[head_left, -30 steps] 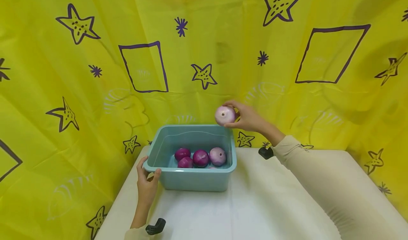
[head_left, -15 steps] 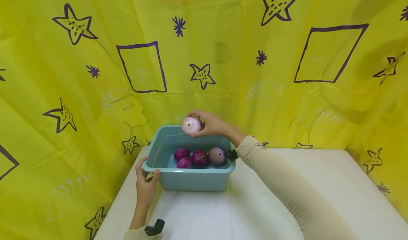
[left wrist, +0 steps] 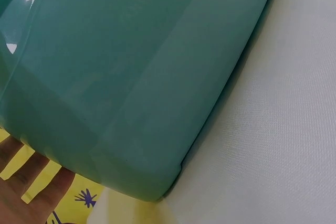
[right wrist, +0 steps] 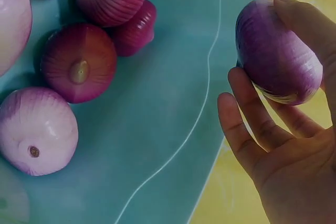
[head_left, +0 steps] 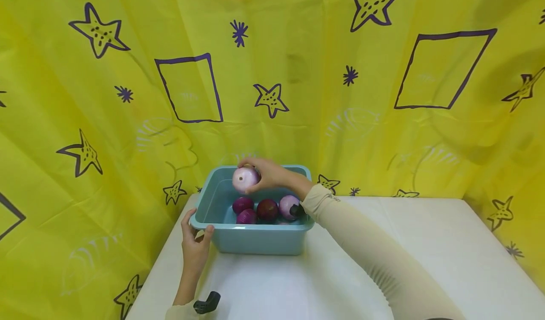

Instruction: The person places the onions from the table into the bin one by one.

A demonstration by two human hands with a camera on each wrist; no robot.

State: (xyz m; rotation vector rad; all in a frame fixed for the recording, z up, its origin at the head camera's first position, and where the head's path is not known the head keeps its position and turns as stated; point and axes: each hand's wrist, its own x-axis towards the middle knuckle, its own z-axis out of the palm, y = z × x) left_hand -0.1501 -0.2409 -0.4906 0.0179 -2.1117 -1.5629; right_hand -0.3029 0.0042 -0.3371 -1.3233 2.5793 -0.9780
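Observation:
My right hand (head_left: 270, 174) grips a pale purple onion (head_left: 244, 180) between thumb and fingers, over the back left part of a teal plastic tub (head_left: 257, 240). In the right wrist view the held onion (right wrist: 278, 51) shows its streaked purple side. Inside the tub lie several other onions, among them a dark red onion (head_left: 267, 210) and a pale onion (head_left: 288, 207) by the right wall. My left hand (head_left: 196, 249) holds the tub's front left corner, thumb at the rim. Its fingers (left wrist: 50, 190) reach along the outer wall in the left wrist view.
The tub stands on a white table (head_left: 383, 244) against a yellow curtain (head_left: 306, 41) printed with purple stars and frames. Black wrist devices sit on both arms, the left device (head_left: 207, 303) near the table's front.
My right hand has carried the onion leftward from above the tub's back right corner, and lowered it toward the tub's inside. My left hand has stayed at the corner.

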